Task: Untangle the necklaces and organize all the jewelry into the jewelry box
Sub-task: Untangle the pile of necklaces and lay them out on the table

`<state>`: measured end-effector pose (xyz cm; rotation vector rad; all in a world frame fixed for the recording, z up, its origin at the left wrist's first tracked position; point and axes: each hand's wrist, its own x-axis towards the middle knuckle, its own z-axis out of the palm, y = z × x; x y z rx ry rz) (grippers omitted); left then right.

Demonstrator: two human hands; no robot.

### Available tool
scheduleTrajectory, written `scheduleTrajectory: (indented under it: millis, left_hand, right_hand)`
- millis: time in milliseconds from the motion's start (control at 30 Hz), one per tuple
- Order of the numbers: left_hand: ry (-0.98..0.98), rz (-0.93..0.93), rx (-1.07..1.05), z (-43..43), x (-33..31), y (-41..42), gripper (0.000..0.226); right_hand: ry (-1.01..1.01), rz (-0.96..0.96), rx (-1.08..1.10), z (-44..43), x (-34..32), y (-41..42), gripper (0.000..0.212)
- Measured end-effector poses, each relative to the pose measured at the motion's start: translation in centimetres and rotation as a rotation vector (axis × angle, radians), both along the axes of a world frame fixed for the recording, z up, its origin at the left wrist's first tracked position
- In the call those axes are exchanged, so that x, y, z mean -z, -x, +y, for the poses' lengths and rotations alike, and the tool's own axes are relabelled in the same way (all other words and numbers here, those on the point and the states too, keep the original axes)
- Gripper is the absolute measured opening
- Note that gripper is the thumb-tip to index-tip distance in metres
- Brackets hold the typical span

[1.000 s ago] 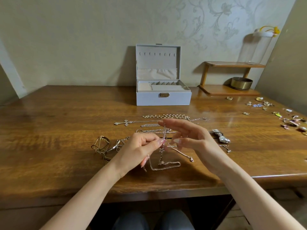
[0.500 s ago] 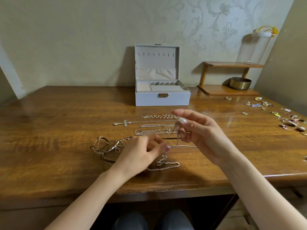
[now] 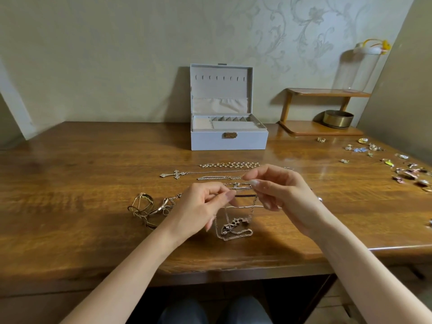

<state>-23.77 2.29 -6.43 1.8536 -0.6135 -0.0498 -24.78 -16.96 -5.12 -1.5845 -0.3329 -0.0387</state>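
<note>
This is a room in a home. The wall (image 3: 117,54) carries pale wallpaper with a faint floral scroll pattern, and a polished wooden desk (image 3: 70,218) stands against it. Near the desk's far edge sits a grey jewelry box (image 3: 229,141) with its lid up. In the far right corner is a small 2-tier wooden shelf (image 3: 322,128), holding a brass bowl (image 3: 338,118) below and a tall clear container (image 3: 357,69) above. Personal ornaments cover the desk: necklaces (image 3: 224,171) in rows at the middle, bangles (image 3: 145,206) toward the left, and small trinkets (image 3: 406,171) along the right edge.
</note>
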Motion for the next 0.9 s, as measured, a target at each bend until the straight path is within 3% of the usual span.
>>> scheduleTrajectory:
  millis: [300, 467, 600, 900]
  left_hand:
    - [0.197, 0.065, -0.050, 1.6, 0.2, -0.7, 0.032]
    - [0.174, 0.043, -0.075, 2.1, 0.5, -0.5, 0.033]
    - [0.116, -0.005, -0.067, 1.9, 0.4, -0.2, 0.027]
    - [0.009, -0.076, -0.032, 0.7, 0.0, 0.7, 0.024]
  right_hand:
    - [0.189, -0.019, 0.087, -0.4, 1.7, 0.6, 0.028]
    - [0.243, -0.017, 0.097, -1.0, 1.8, 0.7, 0.017]
    - [0.335, -0.001, 0.083, -0.7, 1.6, 0.8, 0.028]
    - [0.123, 0.063, -0.243, 2.2, 0.7, 1.0, 0.028]
